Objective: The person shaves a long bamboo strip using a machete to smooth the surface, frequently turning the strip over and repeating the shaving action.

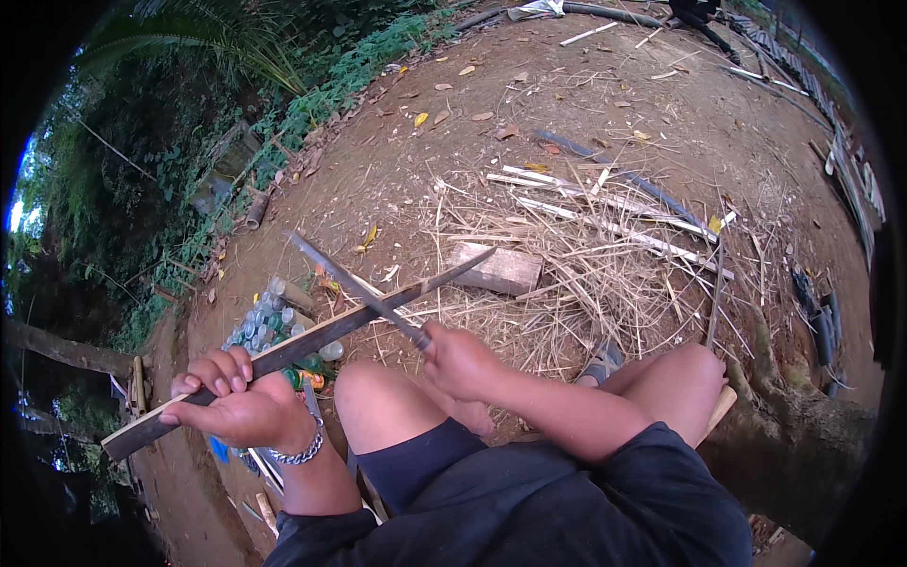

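Note:
My left hand, with a chain bracelet at its wrist, grips the wide end of a long, flat bamboo strip. The strip is dark on one face, pale along the edge, and slants up to a thin tip at the right. A long-bladed knife is in my right hand, whose fingers are closed round its handle. Its blade points up and left and crosses the strip in front of my knees; whether the edge bites into it I cannot tell. Beyond them a wooden block lies on the ground.
Pale shavings and split bamboo strips litter the dirt ahead. Clear plastic cups or bottles are heaped beside my left knee. A tree trunk stands at the right. Far off at the top right is another person.

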The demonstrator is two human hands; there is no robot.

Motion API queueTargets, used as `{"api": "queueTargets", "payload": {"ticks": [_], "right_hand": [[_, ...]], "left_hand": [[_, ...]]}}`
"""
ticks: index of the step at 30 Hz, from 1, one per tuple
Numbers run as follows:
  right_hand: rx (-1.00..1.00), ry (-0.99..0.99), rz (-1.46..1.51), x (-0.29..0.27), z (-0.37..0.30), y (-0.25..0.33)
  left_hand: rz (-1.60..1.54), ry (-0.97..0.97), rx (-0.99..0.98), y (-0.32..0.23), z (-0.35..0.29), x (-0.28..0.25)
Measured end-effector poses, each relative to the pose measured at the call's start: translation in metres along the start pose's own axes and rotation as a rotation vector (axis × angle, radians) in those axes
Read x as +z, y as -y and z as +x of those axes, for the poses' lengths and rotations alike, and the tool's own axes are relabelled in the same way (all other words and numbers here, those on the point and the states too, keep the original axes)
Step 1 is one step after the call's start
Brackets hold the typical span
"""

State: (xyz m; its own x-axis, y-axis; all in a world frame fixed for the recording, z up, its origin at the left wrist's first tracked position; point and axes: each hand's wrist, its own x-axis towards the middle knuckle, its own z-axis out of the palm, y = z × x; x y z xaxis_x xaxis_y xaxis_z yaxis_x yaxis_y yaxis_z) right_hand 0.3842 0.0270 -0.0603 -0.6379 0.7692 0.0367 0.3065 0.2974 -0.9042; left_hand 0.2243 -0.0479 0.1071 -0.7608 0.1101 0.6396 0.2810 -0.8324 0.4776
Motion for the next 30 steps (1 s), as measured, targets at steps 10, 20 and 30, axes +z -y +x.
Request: {"api": "queueTargets", "payload": {"ticks": [10,20,30], "right_hand": [[0.296,-0.002,-0.167,-0.036,0.017,-0.099],[0.531,-0.129,-0.225,-0.045,0.059,-0.227],[0.354,0.159,-0.133,-0.035,0.089,-0.153]], "left_hand": [[-0.06,0.051,0.007,0.009,0.0,0.008],[0.036,0.024,-0.016,0.03,0.027,0.016],[-0.044,0.176,-0.063,0.037,0.072,-0.024]]}}
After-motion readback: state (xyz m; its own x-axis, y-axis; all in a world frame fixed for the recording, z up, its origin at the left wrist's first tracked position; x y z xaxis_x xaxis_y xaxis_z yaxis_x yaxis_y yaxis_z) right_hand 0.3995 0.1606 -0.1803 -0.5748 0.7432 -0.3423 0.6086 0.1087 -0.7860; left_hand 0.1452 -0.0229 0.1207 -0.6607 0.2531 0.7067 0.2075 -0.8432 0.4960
